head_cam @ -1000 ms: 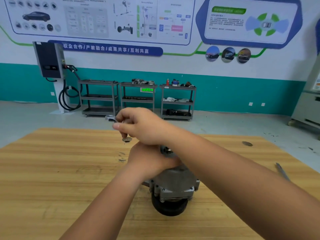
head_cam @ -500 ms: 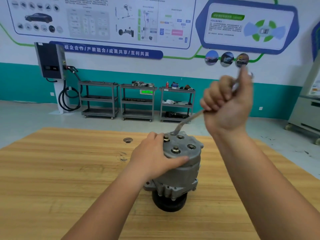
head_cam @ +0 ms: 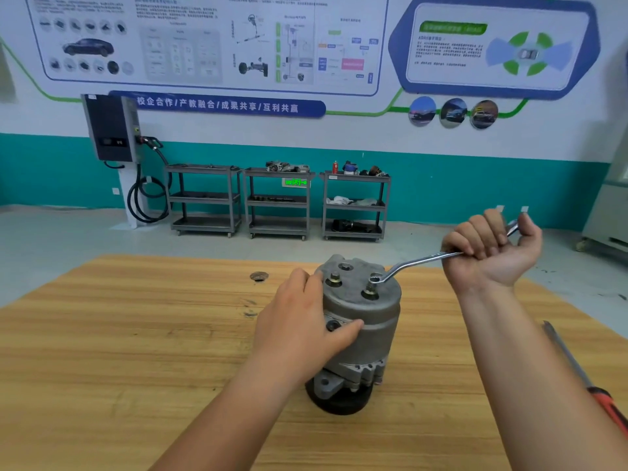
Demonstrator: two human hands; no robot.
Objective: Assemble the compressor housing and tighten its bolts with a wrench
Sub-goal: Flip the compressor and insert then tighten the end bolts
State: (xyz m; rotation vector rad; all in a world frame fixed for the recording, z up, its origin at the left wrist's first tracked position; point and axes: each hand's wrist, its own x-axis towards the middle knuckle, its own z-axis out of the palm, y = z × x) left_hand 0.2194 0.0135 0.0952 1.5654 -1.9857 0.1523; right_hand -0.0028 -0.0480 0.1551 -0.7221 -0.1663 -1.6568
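Head view is showing your right fingers [head_cam: 475,234] curling tightly round the far end of the wrench [head_cam: 419,260], thumb up beside the shaft, with the right hand [head_cam: 491,254] turned palm towards you above the table's far right. The wrench's ring end is sitting over a bolt [head_cam: 370,291] on top of the compressor housing [head_cam: 375,322]. Your left fingers are lying close together against the housing's left edge, beside a second bolt [head_cam: 334,279], while the thumb [head_cam: 345,329] is pressing across its front; the left hand [head_cam: 299,321] is gripping the body. The housing is standing upright on its black pulley [head_cam: 339,404] near the middle of the wooden table [head_cam: 119,351]. A red-handled screwdriver [head_cam: 586,380] is lying near the right edge, well apart.
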